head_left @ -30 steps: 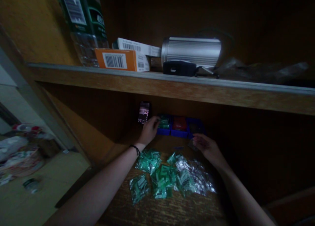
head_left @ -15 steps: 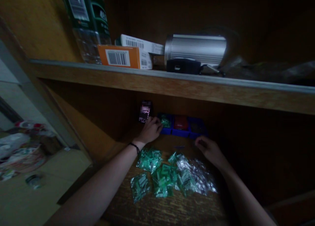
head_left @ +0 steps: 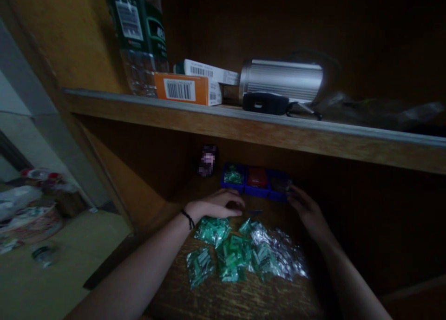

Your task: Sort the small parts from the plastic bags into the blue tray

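My left hand (head_left: 223, 204), with a dark band at the wrist, hovers just in front of the blue bins. Its fingers are loosely curved and apart from the thumb; nothing shows in them. At the right-hand blue bin (head_left: 278, 196), my right hand (head_left: 306, 211) has its fingertips together by the rim; a faint pale patch beside them is too dim to name. Green packets fill the left bin (head_left: 232, 175), and something red (head_left: 257, 177) lies in the middle one. Nearer me are green packets (head_left: 232, 257) and clear silvery packets (head_left: 284, 255). A thin dark strip (head_left: 255, 212) lies between the hands.
A phone (head_left: 208, 160) leans at the back left. The shelf edge (head_left: 244, 120) runs above my hands, bearing a water bottle (head_left: 139, 46), an orange box (head_left: 181, 88), a silver cylinder (head_left: 282, 78) and a black fob (head_left: 265, 103). A basket (head_left: 33, 225) stands on the floor at left.
My left hand has come away from the left bin, towards me and rightward. My right hand has moved up to the rim of the right bin. The camera view has shifted slightly.
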Demonstrator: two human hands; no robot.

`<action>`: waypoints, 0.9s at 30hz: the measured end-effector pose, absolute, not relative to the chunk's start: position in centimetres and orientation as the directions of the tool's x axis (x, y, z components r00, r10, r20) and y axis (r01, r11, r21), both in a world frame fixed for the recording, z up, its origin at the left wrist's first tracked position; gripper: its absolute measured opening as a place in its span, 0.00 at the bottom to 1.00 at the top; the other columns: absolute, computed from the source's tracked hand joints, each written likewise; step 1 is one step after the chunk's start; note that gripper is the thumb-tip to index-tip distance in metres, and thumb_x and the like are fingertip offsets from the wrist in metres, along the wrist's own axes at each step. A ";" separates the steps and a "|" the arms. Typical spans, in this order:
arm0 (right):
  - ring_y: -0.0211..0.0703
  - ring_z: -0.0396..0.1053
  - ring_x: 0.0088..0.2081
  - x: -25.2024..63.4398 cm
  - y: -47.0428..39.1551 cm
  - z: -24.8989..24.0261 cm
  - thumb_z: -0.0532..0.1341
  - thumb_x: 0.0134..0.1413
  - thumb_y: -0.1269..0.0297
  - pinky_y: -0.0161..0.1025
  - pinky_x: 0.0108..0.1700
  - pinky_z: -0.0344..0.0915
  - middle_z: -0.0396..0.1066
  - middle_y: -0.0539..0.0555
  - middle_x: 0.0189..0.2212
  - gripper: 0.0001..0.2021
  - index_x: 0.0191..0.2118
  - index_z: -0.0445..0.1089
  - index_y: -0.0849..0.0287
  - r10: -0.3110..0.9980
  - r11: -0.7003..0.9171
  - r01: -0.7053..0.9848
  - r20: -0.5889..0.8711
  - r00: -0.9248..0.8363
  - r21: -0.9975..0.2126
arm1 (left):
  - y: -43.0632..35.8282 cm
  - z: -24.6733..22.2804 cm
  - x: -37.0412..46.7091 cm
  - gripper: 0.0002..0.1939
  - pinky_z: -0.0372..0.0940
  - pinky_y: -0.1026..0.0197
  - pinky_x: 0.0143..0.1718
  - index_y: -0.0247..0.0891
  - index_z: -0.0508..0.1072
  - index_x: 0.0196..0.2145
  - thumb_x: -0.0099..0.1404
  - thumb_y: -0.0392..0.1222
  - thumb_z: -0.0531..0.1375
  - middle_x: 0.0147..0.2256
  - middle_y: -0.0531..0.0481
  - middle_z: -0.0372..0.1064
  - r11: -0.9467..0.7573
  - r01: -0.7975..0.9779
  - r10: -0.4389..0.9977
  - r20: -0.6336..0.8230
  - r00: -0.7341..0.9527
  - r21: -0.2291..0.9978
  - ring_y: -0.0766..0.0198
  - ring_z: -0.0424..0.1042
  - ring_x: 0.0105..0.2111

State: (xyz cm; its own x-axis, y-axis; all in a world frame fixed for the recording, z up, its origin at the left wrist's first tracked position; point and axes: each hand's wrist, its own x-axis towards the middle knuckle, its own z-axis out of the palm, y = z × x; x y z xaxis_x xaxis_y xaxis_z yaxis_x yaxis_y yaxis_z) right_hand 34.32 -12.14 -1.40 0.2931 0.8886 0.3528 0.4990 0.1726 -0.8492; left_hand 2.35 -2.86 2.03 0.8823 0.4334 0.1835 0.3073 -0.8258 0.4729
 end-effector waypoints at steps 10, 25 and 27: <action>0.55 0.71 0.54 31.9 -12.9 -2.0 0.62 0.59 0.51 0.53 0.59 0.63 0.74 0.58 0.53 0.21 0.54 0.74 0.53 0.983 0.185 0.598 0.156 -0.099 -0.780 | -3.6 0.5 4.2 0.14 0.49 0.54 0.66 0.46 0.76 0.51 0.69 0.46 0.59 0.55 0.48 0.71 -0.870 0.249 0.317 0.095 0.944 0.426 0.56 0.66 0.58; 0.50 0.69 0.52 30.0 -12.4 -2.5 0.60 0.63 0.63 0.50 0.57 0.62 0.75 0.56 0.49 0.13 0.51 0.76 0.52 0.922 0.387 0.715 0.241 -0.304 -0.582 | -1.2 4.5 -2.6 0.41 0.63 0.61 0.34 0.48 0.74 0.53 0.40 0.57 0.74 0.47 0.49 0.74 -0.531 0.679 0.581 -0.365 0.728 0.508 0.55 0.71 0.38; 0.50 0.69 0.51 29.8 -12.4 -2.5 0.60 0.63 0.63 0.49 0.56 0.63 0.76 0.57 0.47 0.12 0.49 0.76 0.53 0.926 0.377 0.718 0.239 -0.291 -0.585 | -1.0 4.2 -2.8 0.37 0.61 0.61 0.31 0.47 0.76 0.49 0.38 0.53 0.74 0.41 0.51 0.75 -0.520 0.679 0.570 -0.382 0.728 0.519 0.57 0.70 0.34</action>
State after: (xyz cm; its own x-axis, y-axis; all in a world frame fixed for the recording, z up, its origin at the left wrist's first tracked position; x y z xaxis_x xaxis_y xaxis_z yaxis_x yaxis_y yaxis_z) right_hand 29.79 -12.35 -2.51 -0.2911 0.9264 0.2389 0.7182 0.3766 -0.5851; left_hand -2.82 -0.96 4.24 0.7279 0.5696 -0.3817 0.6788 -0.5197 0.5189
